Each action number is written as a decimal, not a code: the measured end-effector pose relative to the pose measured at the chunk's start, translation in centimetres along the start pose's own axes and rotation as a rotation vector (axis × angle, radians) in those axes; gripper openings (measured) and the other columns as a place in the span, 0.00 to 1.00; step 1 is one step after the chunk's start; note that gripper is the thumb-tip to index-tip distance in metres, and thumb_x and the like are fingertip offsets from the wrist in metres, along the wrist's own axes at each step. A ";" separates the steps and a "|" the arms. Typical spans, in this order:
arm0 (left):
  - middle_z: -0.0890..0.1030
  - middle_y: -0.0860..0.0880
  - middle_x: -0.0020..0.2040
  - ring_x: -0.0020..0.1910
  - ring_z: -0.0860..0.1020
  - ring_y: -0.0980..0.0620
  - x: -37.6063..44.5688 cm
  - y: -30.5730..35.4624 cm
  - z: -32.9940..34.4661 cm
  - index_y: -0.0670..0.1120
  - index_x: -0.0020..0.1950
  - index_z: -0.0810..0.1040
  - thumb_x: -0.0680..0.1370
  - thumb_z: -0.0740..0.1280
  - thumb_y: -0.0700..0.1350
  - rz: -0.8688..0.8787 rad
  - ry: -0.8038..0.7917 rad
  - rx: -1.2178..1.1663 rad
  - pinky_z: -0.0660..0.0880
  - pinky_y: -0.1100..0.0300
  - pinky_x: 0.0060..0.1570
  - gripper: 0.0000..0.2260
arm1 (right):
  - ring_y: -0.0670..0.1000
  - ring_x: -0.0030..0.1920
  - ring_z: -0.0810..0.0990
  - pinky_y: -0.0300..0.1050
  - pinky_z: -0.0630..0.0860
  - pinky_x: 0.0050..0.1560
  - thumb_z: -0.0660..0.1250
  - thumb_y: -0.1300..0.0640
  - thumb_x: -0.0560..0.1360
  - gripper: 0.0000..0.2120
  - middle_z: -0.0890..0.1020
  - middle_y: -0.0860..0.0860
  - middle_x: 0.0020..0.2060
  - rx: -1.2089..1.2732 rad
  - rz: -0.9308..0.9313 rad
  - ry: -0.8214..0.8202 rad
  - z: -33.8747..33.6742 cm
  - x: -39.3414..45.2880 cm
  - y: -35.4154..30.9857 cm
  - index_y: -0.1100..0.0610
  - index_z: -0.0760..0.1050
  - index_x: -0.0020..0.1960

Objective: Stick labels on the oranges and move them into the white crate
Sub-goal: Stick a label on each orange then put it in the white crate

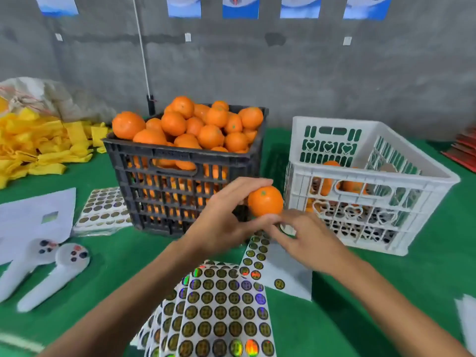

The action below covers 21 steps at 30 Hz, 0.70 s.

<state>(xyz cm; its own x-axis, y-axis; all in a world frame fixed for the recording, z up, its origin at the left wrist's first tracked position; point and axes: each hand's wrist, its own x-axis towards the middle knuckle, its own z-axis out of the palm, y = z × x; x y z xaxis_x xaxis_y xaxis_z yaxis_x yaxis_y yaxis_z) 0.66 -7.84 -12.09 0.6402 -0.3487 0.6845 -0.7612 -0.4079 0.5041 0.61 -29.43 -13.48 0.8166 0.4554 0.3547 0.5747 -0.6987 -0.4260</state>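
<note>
My left hand (226, 217) grips one orange (265, 200) from the left, in front of the gap between the two crates. My right hand (306, 235) is just below and to the right of it, with thumb and forefinger pinching a small label (286, 228) against the orange's underside; motion blur hides the detail. A black crate (180, 161) heaped with oranges (195, 124) stands behind my left hand. The white crate (360, 150) at the right holds a few oranges (332, 176). Label sheets (224, 305) with round gold stickers fan out under my forearms.
Everything sits on a green table (386, 292). Another label sheet (103, 210) lies left of the black crate, beside white paper (33, 220) and two white controllers (51, 276). Yellow foam nets (38, 148) pile at the far left. Red items (463, 150) sit at the right edge.
</note>
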 end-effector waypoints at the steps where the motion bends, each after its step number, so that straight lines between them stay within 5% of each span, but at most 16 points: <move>1: 0.76 0.57 0.68 0.67 0.77 0.57 -1.6 -0.4 1.0 0.53 0.73 0.75 0.77 0.76 0.55 -0.104 -0.061 -0.055 0.76 0.61 0.63 0.26 | 0.43 0.56 0.80 0.44 0.76 0.55 0.62 0.41 0.82 0.16 0.83 0.40 0.55 -0.056 0.054 -0.091 0.8 -1.2 1.1 0.46 0.82 0.61; 4: 0.78 0.58 0.68 0.64 0.80 0.58 -5.6 -2.1 3.2 0.59 0.72 0.74 0.75 0.76 0.61 -0.399 -0.234 -0.208 0.80 0.53 0.62 0.27 | 0.47 0.65 0.77 0.45 0.73 0.66 0.65 0.40 0.81 0.19 0.80 0.44 0.64 -0.113 0.150 -0.269 3.0 -5.0 4.1 0.49 0.80 0.66; 8: 0.79 0.55 0.66 0.60 0.82 0.54 -8.2 -3.3 4.7 0.59 0.72 0.74 0.75 0.74 0.62 -0.534 -0.350 -0.246 0.81 0.49 0.60 0.27 | 0.43 0.71 0.70 0.45 0.65 0.75 0.68 0.38 0.77 0.25 0.76 0.44 0.70 0.005 0.165 -0.292 4.7 -8.1 5.6 0.50 0.78 0.70; 21: 0.78 0.57 0.65 0.60 0.80 0.57 -9.4 -3.6 6.0 0.62 0.71 0.72 0.76 0.71 0.62 -0.623 -0.324 -0.292 0.79 0.65 0.56 0.25 | 0.44 0.57 0.72 0.49 0.70 0.66 0.71 0.41 0.75 0.18 0.76 0.40 0.56 0.062 0.150 -0.185 6.5 -8.1 5.7 0.48 0.83 0.60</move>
<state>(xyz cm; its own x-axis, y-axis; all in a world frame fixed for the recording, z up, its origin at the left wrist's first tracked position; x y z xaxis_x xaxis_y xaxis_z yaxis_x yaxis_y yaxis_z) -1.99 -8.15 -23.57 0.9245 -0.3761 0.0616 -0.2170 -0.3866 0.8963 -2.41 -33.51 -24.23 0.8856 0.4466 0.1279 0.4442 -0.7336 -0.5144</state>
